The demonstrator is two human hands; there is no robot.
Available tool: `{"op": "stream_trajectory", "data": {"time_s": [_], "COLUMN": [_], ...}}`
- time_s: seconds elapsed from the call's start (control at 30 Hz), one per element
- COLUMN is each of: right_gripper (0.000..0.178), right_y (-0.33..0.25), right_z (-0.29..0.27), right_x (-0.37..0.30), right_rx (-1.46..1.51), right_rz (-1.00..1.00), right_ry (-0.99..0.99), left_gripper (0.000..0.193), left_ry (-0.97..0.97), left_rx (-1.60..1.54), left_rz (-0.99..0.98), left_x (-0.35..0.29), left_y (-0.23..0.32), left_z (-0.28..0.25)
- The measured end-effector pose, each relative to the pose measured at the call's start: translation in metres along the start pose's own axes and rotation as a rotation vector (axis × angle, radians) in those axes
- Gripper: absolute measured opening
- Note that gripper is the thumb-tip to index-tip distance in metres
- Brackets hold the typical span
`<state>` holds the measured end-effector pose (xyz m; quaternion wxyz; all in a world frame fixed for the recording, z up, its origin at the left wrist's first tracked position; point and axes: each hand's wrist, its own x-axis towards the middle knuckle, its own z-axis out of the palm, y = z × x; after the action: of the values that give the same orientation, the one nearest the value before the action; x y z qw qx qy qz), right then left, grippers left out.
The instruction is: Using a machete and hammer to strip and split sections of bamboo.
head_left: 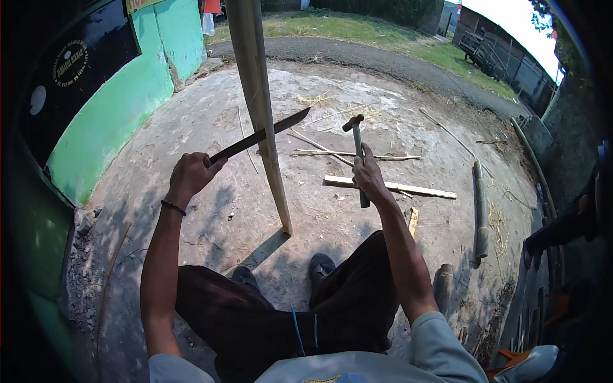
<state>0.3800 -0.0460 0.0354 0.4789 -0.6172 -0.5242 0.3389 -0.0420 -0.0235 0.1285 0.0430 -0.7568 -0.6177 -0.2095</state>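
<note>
My left hand [191, 175] is closed round the handle of a long dark machete [237, 146]. Its blade slants up to the right across a tall bamboo pole [251, 70], and the tip sticks out past the pole's right side. How deep the blade sits in the pole, if at all, I cannot tell. The pole leans slightly, its lower end at the ground in front of my feet. To the right of it, my right hand [368, 172] grips a hammer [353, 122] by its handle, head up and apart from the blade.
Split bamboo strips [389, 186] and thin sticks lie on the concrete ground [198, 121] beyond my right hand. A round bamboo length [480, 210] lies farther right, with a shorter piece [442, 284] nearer. A green wall [105, 127] stands left; a paved road [357, 54] runs behind.
</note>
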Motion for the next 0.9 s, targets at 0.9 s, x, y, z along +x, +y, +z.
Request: {"op": "stream_trajectory", "data": {"time_s": [0.9], "right_gripper": [0.051], "right_y": [-0.131], "right_z": [0.017], "right_x": [-0.035], "right_rx": [-0.276], "right_rz": [-0.681], "right_ry": [-0.087], "left_gripper": [0.053], "left_ry": [-0.063], "left_rx": [0.043], "left_rz": [-0.112], "left_x": [-0.013], "left_y": [0.038], "left_z": [-0.009]}}
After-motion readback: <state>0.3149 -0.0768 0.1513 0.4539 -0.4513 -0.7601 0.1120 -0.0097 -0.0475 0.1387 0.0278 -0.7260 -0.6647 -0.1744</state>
